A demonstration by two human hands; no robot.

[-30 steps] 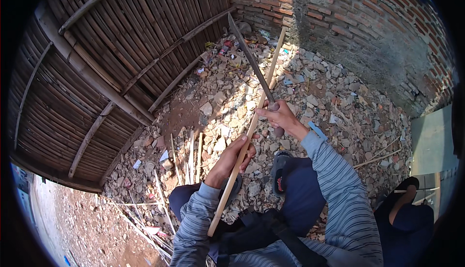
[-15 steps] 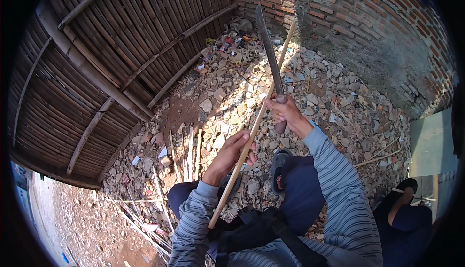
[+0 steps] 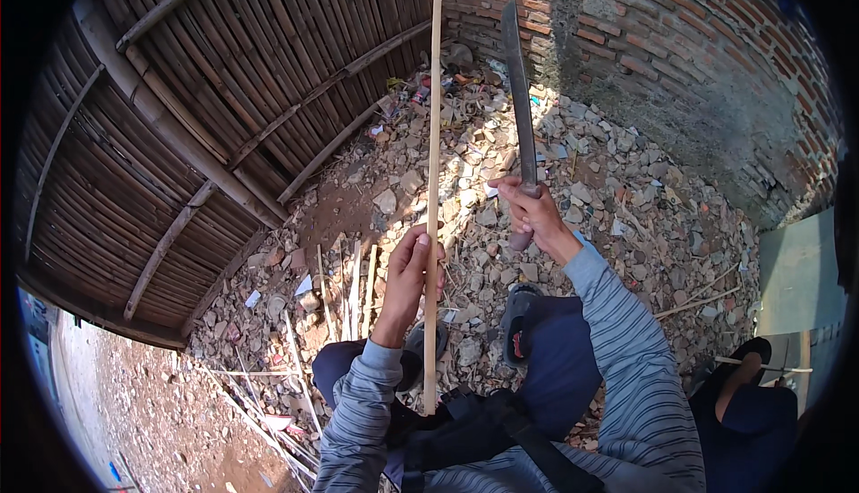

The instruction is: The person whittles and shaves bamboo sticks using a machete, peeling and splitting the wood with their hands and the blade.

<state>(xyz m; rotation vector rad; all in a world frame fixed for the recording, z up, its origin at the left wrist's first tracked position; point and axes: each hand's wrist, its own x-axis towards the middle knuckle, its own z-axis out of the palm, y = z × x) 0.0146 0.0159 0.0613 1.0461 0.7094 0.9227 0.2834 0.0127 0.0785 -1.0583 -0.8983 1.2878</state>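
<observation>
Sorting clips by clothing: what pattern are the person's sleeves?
Grey with thin dark stripes on both sleeves, clearest in the head view.

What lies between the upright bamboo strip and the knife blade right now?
Nothing is held between them. In the head view, the gap between the bamboo strip and the knife blade shows only rubble-strewn ground far below.

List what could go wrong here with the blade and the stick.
1. The right hand holds the blade raised beside the stick; the left hand grips that stick mid-length, so a downward cut that slips could reach its fingers.
2. The knees and a sandalled foot lie below the blade; a glancing stroke might land there.
3. The rubble looks loose and uneven, so footing may shift.
</observation>
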